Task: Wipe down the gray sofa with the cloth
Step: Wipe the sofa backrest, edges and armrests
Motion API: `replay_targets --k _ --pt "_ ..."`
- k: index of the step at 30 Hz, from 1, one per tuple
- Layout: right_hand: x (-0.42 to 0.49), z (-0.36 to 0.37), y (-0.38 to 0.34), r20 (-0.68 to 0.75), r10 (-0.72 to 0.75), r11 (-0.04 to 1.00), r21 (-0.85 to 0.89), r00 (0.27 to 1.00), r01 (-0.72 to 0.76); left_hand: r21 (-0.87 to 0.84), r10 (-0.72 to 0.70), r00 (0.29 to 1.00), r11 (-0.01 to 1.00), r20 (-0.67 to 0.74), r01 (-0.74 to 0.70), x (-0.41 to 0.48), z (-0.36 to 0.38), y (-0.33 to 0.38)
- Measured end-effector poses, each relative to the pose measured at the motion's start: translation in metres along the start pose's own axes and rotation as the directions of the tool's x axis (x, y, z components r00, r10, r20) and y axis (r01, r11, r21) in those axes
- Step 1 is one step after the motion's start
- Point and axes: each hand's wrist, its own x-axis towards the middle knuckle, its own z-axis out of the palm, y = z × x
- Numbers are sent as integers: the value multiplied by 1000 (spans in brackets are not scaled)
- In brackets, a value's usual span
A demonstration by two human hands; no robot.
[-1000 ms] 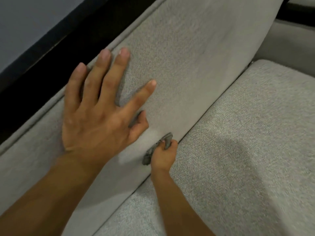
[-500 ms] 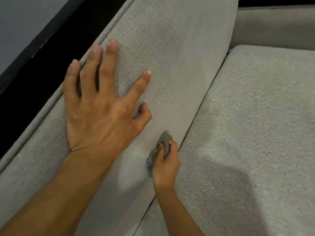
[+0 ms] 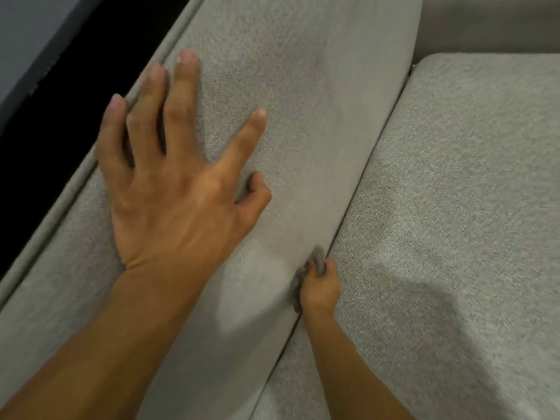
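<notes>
The gray sofa fills the view: its back cushion slopes from upper middle to lower left, and the seat cushion lies to the right. My left hand presses flat on the back cushion with its fingers spread. My right hand grips a small dark gray cloth, bunched up and held against the foot of the back cushion, right at the crease where it meets the seat. Most of the cloth is hidden inside my fist.
A dark gap runs behind the sofa's back at the upper left, with a blue-gray surface beyond it. The sofa's arm or far side rises at the upper right. A shadow falls on the seat at the lower right.
My right hand with the cloth has slid down to the crease between back and seat. The view has shifted, and my left hand stays pressed on the back cushion.
</notes>
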Motion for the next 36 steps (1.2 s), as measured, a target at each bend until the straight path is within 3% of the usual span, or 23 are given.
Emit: replay_targets --k 2,4,9,12,14,16,20,22,25,27,32,34,36 --pt "28 -1 24 -3 157 984 -82 988 -157 8 0 1000 1000 -22 0 -2 2 1" --pt "30 4 26 -39 146 988 -47 988 -148 29 0 999 1000 -50 1 -1 5 0" --pt "-60 7 -52 -4 -211 967 143 977 210 13 8 1000 1000 -22 -8 1 3 1" --pt "-115 3 -100 165 -467 853 344 869 393 -3 -6 1000 1000 14 6 0 -4 2" --pt "-129 2 -109 232 -555 807 384 799 449 -37 -17 999 999 41 18 -1 -11 3" --pt "-125 2 -102 211 -551 813 354 807 462 -55 -5 999 998 51 8 -1 -16 3" --pt "-106 -3 -75 89 -392 914 150 916 376 -104 -10 997 994 80 19 -12 -25 -2" --pt "-114 -2 -82 82 -445 889 159 892 429 -107 -10 994 994 109 22 -32 -32 -2" --pt "-142 4 -106 177 -629 762 333 757 555 -118 -20 993 992 118 34 -67 -44 -11" --pt "-150 6 -106 205 -660 742 332 723 582 -127 -71 990 988 120 87 -85 -54 -23" --pt "-127 -1 -51 83 -467 884 72 881 462 -109 -105 978 986 181 126 -116 -69 -37" --pt "-133 -1 -48 84 -470 882 89 879 463 -112 -116 978 984 171 136 -120 -69 -35" --pt "-150 5 -55 131 -572 816 192 810 545 -100 -122 981 985 150 138 -125 -67 -33"
